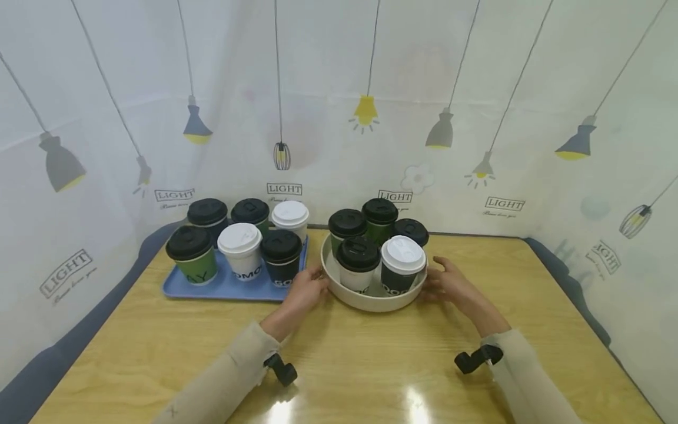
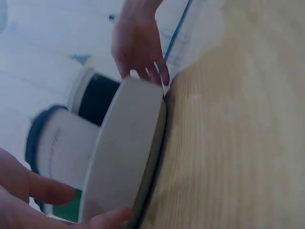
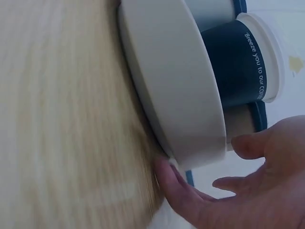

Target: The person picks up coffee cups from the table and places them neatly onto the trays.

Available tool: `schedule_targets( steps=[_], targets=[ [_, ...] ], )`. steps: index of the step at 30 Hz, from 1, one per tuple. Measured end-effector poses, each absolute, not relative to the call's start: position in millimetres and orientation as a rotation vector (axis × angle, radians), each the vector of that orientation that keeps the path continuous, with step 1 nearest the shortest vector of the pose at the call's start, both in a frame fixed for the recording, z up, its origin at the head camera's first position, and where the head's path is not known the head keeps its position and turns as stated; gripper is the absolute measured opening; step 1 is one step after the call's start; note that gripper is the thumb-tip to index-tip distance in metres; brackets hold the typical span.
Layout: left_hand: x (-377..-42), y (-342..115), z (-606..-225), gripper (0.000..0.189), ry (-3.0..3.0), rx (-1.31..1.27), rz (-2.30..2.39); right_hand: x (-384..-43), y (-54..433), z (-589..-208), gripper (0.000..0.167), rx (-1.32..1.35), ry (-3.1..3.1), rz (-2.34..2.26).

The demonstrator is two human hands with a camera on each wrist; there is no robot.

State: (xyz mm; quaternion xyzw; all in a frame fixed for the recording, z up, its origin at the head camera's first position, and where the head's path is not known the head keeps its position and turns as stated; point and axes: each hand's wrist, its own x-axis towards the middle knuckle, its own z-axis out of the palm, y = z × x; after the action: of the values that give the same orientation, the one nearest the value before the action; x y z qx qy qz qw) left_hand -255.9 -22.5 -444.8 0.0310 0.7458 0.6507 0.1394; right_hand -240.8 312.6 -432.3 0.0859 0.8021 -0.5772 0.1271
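A round cream tray (image 1: 371,303) with a raised rim holds several lidded paper coffee cups. Most have black lids; a dark cup with a white lid (image 1: 402,265) stands at its front right. My left hand (image 1: 309,288) grips the tray's left side, its thumb (image 2: 52,191) at the rim and a finger low against the outer wall. On the opposite side my right hand (image 1: 450,288) holds the wall, thumb (image 3: 248,145) by the rim and fingertips (image 3: 164,171) at the bottom edge. The tray sits low at the wooden tabletop.
Left of the round tray, a blue rectangular tray (image 1: 222,290) carries several more lidded cups, among them a green cup (image 1: 198,268) and a white cup (image 1: 243,259). Its right edge lies near my left hand. A printed curtain (image 1: 339,147) hangs behind the wooden table (image 1: 360,365).
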Motion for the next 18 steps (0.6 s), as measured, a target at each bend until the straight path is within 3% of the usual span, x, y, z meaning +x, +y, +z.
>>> schedule_targets(
  steps=[9, 18],
  targets=[
    [-195.8, -70.8, -421.4, 0.043, 2.44, 0.373, 1.595, -202.2, 323.7, -407.5, 0.054, 0.165, 2.728, -1.529],
    [-191.4, -113.8, -401.0, 0.023, 2.75, 0.579, 1.466, -180.5, 306.2, -348.6, 0.049, -0.09, 2.94, -1.544]
  ],
)
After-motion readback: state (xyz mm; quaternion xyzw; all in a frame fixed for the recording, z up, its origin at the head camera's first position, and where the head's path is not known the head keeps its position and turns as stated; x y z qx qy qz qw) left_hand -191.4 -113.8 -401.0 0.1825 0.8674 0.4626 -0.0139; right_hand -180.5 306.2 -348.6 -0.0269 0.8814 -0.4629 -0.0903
